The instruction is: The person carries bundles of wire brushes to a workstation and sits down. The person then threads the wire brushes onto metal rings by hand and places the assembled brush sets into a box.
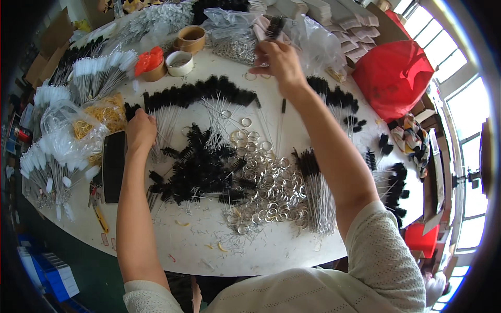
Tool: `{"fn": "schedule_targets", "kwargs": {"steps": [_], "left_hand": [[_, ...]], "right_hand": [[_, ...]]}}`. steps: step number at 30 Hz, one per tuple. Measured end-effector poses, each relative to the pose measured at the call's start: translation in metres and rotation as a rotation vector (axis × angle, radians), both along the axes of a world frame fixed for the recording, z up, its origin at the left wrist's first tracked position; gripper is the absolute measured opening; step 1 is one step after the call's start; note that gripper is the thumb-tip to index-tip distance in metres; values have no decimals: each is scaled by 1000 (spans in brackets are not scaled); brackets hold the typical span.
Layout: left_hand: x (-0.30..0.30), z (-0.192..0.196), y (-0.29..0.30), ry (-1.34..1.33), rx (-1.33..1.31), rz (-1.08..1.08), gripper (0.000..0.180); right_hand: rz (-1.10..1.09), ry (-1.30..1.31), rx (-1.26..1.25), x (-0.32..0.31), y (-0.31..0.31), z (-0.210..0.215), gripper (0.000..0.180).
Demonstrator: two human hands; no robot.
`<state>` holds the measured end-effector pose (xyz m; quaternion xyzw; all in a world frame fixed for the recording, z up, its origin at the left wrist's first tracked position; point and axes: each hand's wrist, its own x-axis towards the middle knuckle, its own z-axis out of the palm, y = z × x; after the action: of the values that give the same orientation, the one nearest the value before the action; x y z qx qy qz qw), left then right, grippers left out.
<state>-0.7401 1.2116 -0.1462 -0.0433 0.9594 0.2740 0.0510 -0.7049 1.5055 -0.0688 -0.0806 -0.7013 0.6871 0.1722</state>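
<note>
My right hand (282,65), stretched to the far side of the table, is closed with a black-bristled wire brush (275,27) rising from its fingers. At the left, my left hand (141,129) is closed beside a row of black brushes (203,89); a short black brush head (132,110) pokes out above its fingers. The wire stems of that row point toward me. Between my arms lie a tangled heap of black brushes (195,169) and a spread of silver metal rings (274,180). A bundle of black brushes (319,201) stands near my right forearm.
White-bristled brushes (104,68) crowd the left side, near a bag of yellow rubber bands (102,117). A phone-like dark slab (114,167) and yellow cutter (100,216) lie by my left arm. Tape rolls (179,62), a bag of rings (235,49) and a red bag (394,78) stand farther back.
</note>
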Motion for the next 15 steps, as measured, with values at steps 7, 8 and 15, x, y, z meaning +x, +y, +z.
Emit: {"fn": "schedule_targets", "kwargs": {"steps": [7, 8, 15], "left_hand": [[53, 48, -26, 752, 202, -23, 16], [68, 57, -31, 851, 359, -13, 15], [174, 76, -76, 547, 691, 9, 14]], "right_hand": [[121, -665, 1340, 41, 37, -51, 28], [139, -721, 1334, 44, 34, -55, 33], [47, -481, 512, 48, 72, -60, 21]]}}
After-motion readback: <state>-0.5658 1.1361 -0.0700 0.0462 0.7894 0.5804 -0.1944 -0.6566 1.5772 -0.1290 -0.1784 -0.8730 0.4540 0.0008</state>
